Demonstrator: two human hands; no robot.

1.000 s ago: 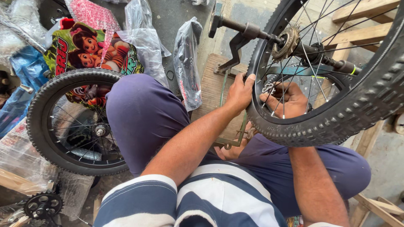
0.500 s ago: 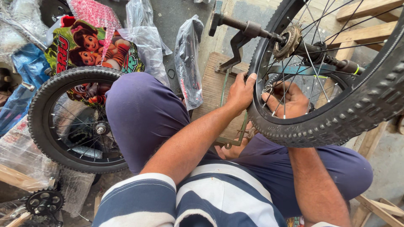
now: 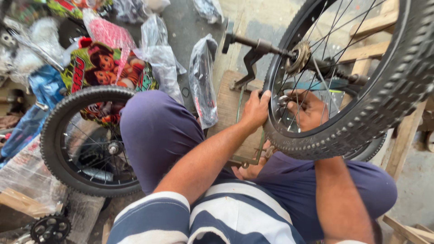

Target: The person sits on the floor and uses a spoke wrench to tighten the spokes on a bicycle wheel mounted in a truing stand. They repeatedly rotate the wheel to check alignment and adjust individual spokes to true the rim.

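Two bare hands at a knobby bike wheel [image 3: 361,108], raised upright at right of frame, tyre's lower edge just above the lap. Left hand [image 3: 255,110] on near side of rim, fingers [image 3: 266,96] curled over rim edge, thumb under, gripping it. Right hand [image 3: 309,110] seen thru the spokes, on far side, fingers folded round sth small & metallic near rim; exact object too hidden to name. Compared w/ half a sec & one sec ago: almost no change, both hands in same spots on same rim stretch, wheel at same tilt, axle w/ small sprocket [image 3: 300,56] pointing same way; only slight view shift. Judged as steady fine work at one spoke point, not wheel turning or repositioning. Under wheel, wooden board [image 3: 230,106] on ground btw knees. At left, second smaller wheel [image 3: 86,144] leaning against left thigh, untouched. Behind it, plastic-wrapped parts [image 3: 203,77] & a colourful printed panel [image 3: 106,68]. Loose chainring [image 3: 49,229] at bottom left corner.
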